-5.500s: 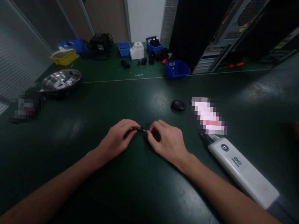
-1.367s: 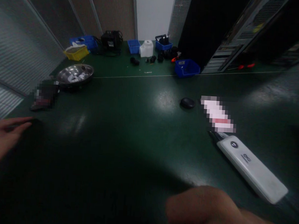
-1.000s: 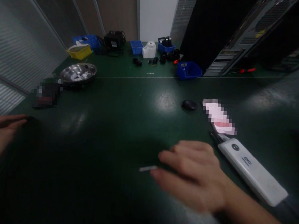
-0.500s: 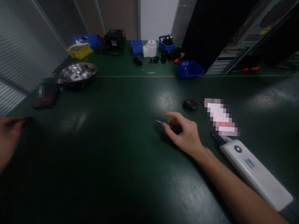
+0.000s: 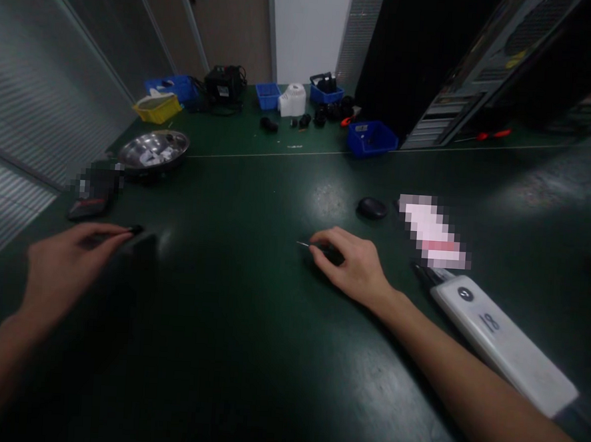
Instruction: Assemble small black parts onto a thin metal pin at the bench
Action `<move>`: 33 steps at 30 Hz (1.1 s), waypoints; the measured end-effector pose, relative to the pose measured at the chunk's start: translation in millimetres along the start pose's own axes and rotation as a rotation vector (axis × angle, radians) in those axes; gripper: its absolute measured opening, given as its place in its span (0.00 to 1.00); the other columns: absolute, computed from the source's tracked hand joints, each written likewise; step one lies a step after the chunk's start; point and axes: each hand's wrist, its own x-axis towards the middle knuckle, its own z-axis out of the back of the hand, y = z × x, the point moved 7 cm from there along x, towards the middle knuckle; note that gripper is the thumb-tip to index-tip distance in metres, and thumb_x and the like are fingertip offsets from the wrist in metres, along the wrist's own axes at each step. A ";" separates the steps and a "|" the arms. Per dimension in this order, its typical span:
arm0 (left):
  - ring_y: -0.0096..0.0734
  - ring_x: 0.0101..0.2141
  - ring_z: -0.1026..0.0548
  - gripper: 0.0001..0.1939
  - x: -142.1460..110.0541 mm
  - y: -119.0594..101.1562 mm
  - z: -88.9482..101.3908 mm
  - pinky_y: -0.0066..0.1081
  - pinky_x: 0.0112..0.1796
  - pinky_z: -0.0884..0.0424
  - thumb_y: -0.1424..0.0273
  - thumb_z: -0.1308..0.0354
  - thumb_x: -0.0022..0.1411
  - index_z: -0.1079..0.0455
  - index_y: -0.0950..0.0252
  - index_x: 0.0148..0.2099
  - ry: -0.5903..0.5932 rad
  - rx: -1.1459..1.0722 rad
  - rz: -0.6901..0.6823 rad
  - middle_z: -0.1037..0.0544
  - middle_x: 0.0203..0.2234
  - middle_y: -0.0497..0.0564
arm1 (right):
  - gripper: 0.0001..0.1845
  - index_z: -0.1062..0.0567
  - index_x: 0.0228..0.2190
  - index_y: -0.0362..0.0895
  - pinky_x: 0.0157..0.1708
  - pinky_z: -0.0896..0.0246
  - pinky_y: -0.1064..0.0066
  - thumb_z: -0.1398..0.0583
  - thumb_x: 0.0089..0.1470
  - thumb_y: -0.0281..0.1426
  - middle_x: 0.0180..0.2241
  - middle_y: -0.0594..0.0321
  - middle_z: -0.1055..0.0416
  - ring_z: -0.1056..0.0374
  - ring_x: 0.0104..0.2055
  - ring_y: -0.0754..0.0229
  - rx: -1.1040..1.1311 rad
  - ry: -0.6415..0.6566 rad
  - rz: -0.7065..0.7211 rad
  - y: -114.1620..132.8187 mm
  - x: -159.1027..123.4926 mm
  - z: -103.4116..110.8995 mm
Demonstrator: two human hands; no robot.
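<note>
My left hand [image 5: 76, 251] is at the left, its thumb and fingertips pinched on a small black piece [image 5: 135, 229]. The piece is dark and too small to name. Near the middle of the table, my right hand [image 5: 350, 261] is closed on a thin metal rod [image 5: 303, 244]. Its bright tip points left, out past the thumb and index finger; the rest is hidden in the hand. Beyond the right hand lies a black computer mouse [image 5: 372, 208].
The green table [image 5: 219, 323] carries a metal bowl [image 5: 154, 151] with white scraps, a yellow bin [image 5: 157, 109] and a blue bin [image 5: 373, 140]. Small black parts [image 5: 269, 124] lie at the back. To the right are a blurred-out pink-white item [image 5: 432, 231] and a long white case [image 5: 503, 344] marked 18.
My left hand has moved in from the left edge toward the middle with the small black piece. My right hand has closed its fingers on the thin metal rod and shifted slightly left.
</note>
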 end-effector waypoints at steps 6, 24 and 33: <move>0.27 0.47 0.25 0.09 -24.7 -206.8 -59.2 0.32 0.50 0.27 0.61 0.41 0.67 0.26 0.56 0.47 0.224 -0.465 -0.499 0.22 0.46 0.43 | 0.12 0.23 0.38 0.46 0.36 0.40 0.70 0.44 0.65 0.38 0.37 0.62 0.25 0.31 0.34 0.62 -0.056 0.056 -0.019 0.0 -1.4 -0.9; 0.24 0.49 0.27 0.14 -37.7 -260.3 -108.1 0.32 0.51 0.27 0.67 0.44 0.69 0.29 0.54 0.55 0.351 -0.539 -0.653 0.24 0.48 0.46 | 0.10 0.25 0.35 0.46 0.33 0.45 0.71 0.42 0.64 0.38 0.33 0.64 0.27 0.32 0.32 0.63 -0.056 0.147 0.027 5.7 -8.4 -8.5; 0.21 0.48 0.24 0.14 -41.4 -258.8 -105.1 0.26 0.51 0.25 0.71 0.43 0.68 0.27 0.56 0.54 0.284 -0.595 -0.745 0.22 0.48 0.46 | 0.10 0.25 0.37 0.46 0.33 0.44 0.71 0.43 0.65 0.37 0.34 0.64 0.28 0.33 0.32 0.65 0.020 0.122 0.069 10.8 -9.8 -7.4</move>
